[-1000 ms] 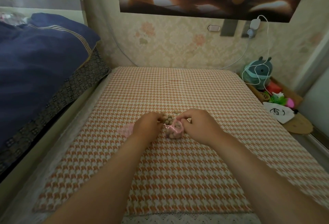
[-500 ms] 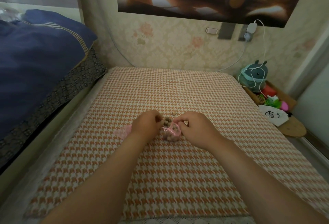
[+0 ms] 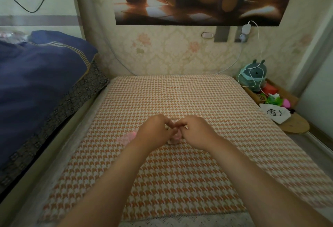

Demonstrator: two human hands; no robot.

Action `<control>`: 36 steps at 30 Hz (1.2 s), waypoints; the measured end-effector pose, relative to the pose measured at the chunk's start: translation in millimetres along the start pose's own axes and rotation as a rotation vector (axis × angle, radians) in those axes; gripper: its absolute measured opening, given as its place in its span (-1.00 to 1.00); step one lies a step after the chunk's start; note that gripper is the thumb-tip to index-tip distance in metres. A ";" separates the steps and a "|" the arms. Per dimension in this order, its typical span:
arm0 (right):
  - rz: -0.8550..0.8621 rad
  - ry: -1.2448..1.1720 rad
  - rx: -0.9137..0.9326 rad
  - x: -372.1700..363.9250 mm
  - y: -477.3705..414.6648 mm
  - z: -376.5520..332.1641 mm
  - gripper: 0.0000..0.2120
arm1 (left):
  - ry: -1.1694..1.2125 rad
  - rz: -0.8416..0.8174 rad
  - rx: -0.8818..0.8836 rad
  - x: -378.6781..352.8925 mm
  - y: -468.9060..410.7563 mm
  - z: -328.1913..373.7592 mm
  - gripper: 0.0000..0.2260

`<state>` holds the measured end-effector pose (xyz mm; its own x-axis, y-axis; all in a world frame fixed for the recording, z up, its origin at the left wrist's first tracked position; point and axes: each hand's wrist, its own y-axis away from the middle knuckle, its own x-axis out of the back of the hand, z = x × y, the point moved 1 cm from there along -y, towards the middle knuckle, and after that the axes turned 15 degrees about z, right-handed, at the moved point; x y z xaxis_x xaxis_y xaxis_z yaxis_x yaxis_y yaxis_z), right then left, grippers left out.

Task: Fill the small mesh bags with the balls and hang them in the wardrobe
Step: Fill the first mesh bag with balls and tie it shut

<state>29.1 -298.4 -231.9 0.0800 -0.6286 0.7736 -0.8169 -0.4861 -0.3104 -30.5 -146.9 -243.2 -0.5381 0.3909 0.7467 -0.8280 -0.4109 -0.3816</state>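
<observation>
A small pink mesh bag [image 3: 175,138] with brown balls inside rests on the orange houndstooth cloth [image 3: 180,172], mostly hidden under my hands. My left hand [image 3: 154,131] and my right hand [image 3: 195,132] meet fingertip to fingertip over its top, both pinching at the bag's mouth. A few loose balls [image 3: 167,127] peek out between my left fingers, blurred. A second pink mesh bag [image 3: 126,138] lies flat on the cloth just left of my left wrist.
A dark blue quilt [image 3: 36,86] is piled on the bed at the left. At the right edge stands a wooden tray with a teal plush toy [image 3: 253,75], a white cable and a white pouch [image 3: 274,113]. A papered wall closes the back.
My hands have drawn closer together over the bag, and now cover most of it and the loose balls. The head view has shifted a little.
</observation>
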 end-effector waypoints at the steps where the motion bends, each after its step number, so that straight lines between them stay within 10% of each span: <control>1: 0.000 -0.003 0.006 0.7 0.9 0.3 -0.72 | -0.038 -0.004 0.005 0.5 0.6 1.6 -0.81; 24: 0.001 0.267 -0.106 -36.1 -10.2 46.7 -0.89 | 0.141 -0.067 0.059 3.8 -2.8 1.2 -0.86; 36: 0.275 -0.167 -0.063 -6.5 -15.0 10.5 -0.88 | 0.162 -0.083 0.056 6.5 -7.0 -4.1 -0.80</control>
<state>46.8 -293.4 -238.0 -0.0601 -0.8244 0.5628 -0.8543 -0.2492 -0.4563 -28.8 -138.1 -237.9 -0.4907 0.5512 0.6748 -0.8628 -0.4154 -0.2881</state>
